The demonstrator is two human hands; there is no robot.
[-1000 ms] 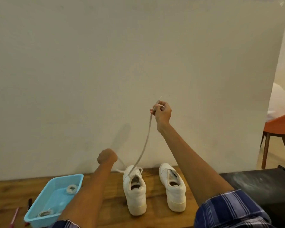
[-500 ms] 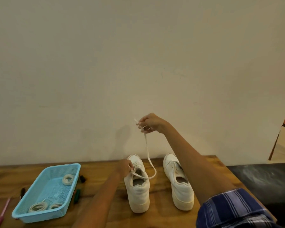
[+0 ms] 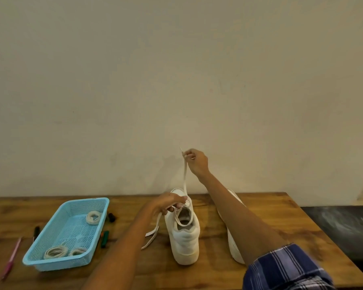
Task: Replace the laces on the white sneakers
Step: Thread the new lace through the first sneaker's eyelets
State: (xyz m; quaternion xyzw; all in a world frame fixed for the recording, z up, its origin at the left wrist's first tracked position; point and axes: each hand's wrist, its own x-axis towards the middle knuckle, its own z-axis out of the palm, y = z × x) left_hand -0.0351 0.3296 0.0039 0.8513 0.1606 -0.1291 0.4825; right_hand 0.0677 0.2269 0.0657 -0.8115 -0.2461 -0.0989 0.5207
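White sneakers are being kept side by side on the wooden table (image 3: 260, 210), the left sneaker (image 3: 183, 237) nearest, the right sneaker (image 3: 233, 248) half hidden by a forearm. At the left sneaker's eyelets the lace (image 3: 184, 176) is being pinched by the left hand (image 3: 168, 204); higher, towards the wall, its end is being gripped by the right hand (image 3: 197, 162)
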